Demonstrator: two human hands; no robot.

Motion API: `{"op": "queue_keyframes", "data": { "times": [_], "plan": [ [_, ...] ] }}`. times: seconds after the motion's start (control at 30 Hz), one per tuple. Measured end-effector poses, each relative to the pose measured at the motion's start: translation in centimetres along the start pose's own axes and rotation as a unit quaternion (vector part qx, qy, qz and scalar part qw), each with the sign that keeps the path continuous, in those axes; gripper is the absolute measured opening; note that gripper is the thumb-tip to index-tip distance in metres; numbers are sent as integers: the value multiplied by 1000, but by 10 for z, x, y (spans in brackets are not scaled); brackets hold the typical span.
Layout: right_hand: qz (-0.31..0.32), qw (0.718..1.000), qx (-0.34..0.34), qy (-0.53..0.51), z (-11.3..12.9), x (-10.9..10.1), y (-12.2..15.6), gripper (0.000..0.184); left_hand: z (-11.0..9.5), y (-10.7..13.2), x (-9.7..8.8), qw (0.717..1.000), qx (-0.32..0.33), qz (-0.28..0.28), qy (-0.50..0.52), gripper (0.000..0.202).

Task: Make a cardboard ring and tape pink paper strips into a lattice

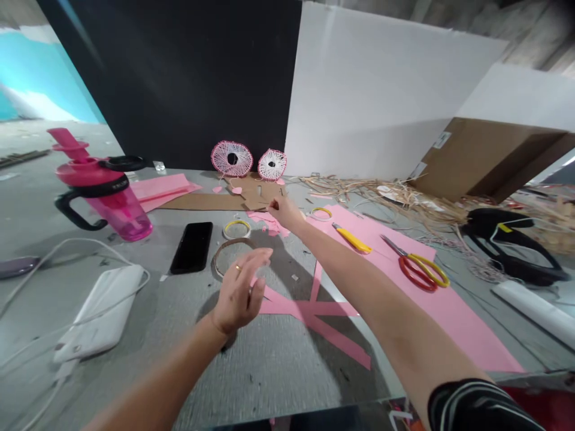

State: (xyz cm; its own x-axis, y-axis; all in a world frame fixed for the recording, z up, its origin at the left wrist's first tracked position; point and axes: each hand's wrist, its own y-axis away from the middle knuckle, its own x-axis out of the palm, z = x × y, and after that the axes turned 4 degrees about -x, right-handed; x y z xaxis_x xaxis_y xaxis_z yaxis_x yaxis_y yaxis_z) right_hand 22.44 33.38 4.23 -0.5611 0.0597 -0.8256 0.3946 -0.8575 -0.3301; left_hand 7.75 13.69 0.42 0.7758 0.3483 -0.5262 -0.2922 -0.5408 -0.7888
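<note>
My left hand [242,290], with a ring on one finger, is above the table with its fingers stretched out and nothing visibly gripped. Just behind it lies a thin brown hoop [214,261], partly covered by the fingers. Pink paper strips [309,307] lie crossed to its right. My right hand [284,212] reaches far forward, fingers curled closed, over brown cardboard pieces [265,190] and small pink paper scraps [273,226]. Whatever its fingers hold, if anything, is hidden. Two round string-woven pieces with pink rims [232,159] lean against the backdrop beyond it.
Tape rolls [236,230], a black phone [191,247], a white power bank [101,311] with cable and a pink bottle [105,191] stand leftward. On the right, a yellow cutter [353,238] and scissors [420,269] lie on pink paper [467,323], before loose rattan strips [404,200].
</note>
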Motion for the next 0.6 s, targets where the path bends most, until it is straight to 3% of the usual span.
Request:
{"op": "queue_keyframes", "data": {
  "times": [0.1,0.27,0.47,0.6],
  "plan": [
    [66,997,-7,32,-5,5,6,15,-3,2,1,999,17,48,-10,47],
    [142,987,-13,68,-8,27,11,30,-6,1,2,998,17,58,-22,49],
    [116,991,-52,28,10,32,-3,16,-10,-1,1,998,37,57,-2,45],
    [94,992,-83,-19,39,43,-15,24,-10,-1,1,998,28,58,-12,45]
  ]
}}
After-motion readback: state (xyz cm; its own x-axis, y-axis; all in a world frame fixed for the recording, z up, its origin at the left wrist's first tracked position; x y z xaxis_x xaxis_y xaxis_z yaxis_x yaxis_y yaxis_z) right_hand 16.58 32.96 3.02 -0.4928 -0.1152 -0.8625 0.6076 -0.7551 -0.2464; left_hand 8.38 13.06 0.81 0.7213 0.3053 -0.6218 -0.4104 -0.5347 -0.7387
